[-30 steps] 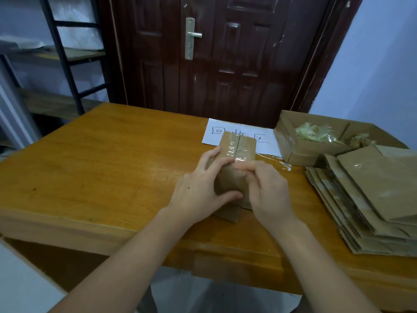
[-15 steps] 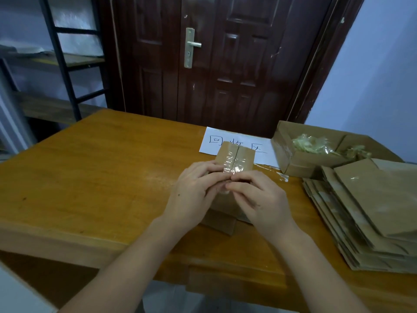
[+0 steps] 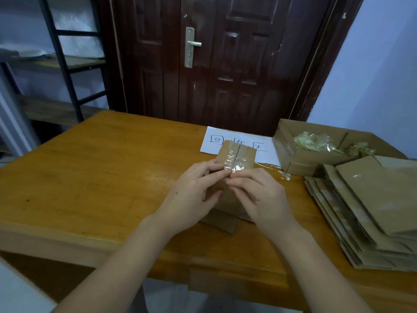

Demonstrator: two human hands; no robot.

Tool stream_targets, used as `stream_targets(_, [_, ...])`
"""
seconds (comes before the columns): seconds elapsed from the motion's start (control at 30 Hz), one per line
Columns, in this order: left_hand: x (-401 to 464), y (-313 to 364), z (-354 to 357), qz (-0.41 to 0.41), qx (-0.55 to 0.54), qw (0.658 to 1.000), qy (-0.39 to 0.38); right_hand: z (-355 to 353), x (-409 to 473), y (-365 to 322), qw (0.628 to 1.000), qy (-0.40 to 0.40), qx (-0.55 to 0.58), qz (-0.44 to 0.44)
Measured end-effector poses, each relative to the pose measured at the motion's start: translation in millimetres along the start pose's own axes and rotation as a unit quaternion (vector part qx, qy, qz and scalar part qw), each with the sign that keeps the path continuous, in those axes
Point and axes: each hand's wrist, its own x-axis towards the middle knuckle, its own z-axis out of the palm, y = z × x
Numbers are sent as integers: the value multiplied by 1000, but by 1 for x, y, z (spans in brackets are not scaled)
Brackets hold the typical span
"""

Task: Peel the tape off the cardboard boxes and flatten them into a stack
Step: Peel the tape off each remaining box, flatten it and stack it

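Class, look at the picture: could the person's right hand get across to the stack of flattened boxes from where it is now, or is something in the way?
Probably yes. The right hand is at the taped box, and only bare table lies between it and the stack of flattened boxes. It would first have to let go of the box.

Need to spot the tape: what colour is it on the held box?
Clear, glossy tape over the brown box; head view.

Dim, bluish indoor light, soft and even, with faint shadows. A dull sheen lies on the bench (image 3: pixel 94 177) toward 12 o'clock. Wide-angle bending curves the edges; detail is slightly soft throughout.
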Motion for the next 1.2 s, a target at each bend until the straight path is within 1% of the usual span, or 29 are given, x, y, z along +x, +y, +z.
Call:
stream_targets(0.07, [0, 3, -3, -7, -16, 1000, -7, 2, 1, -2, 1000, 15, 8, 5])
stream_targets(0.13, [2, 8, -5, -13, -15, 1000, 18, 6, 0, -4, 999, 33, 17, 12])
stream_targets(0.23, [9, 13, -7, -2, 44, 998, 51, 9, 0, -5, 998, 51, 17, 15])
stream_targets(0.37, [15, 14, -10, 31, 69, 994, 78, 4, 10, -8, 996, 86, 15, 4])
stream_targets(0.43, [16, 13, -12, 24, 72, 994, 82, 3, 15, -11, 994, 97, 40, 28])
stream_targets(0.47, [16, 13, -13, 21, 72, 994, 84, 1, 16, -13, 992, 90, 64, 62])
stream_targets(0.57, [15, 14, -13, 30, 66, 994, 86, -7, 22, -12, 971, 21, 120, 205])
stream_targets(0.6, [15, 15, -13, 30, 65, 994, 84, -11, 23, -11, 964, -10, 130, 233])
stream_targets(0.67, [13, 16, -11, 5, 62, 995, 74, -17, 27, -8, 953, -66, 154, 253])
stream_targets(0.77, [8, 17, -5, -68, 45, 995, 64, -24, 32, -7, 939, -112, 194, 260])
stream_targets(0.83, [5, 18, 1, -76, 23, 995, 65, -25, 36, -5, 933, -157, 196, 258])
stream_targets(0.9, [0, 20, 5, -80, -15, 995, 57, -22, 40, -3, 932, -201, 167, 252])
stream_targets(0.93, [-3, 21, 6, -85, -36, 995, 46, -20, 41, -3, 934, -192, 164, 254])
stream_targets(1.0, [-8, 25, 9, -105, -66, 992, 19, -17, 42, -3, 937, -130, 188, 266])
stream_targets(1.07, [-7, 33, 10, -136, -65, 988, 24, -14, 42, -4, 938, -93, 189, 274])
stream_targets(1.13, [-1, 40, 10, -162, -44, 985, 46, -11, 42, -7, 950, -87, 135, 268])
stream_targets(1.2, [4, 43, 13, -177, -1, 983, 58, -9, 43, -10, 968, -87, 37, 233])
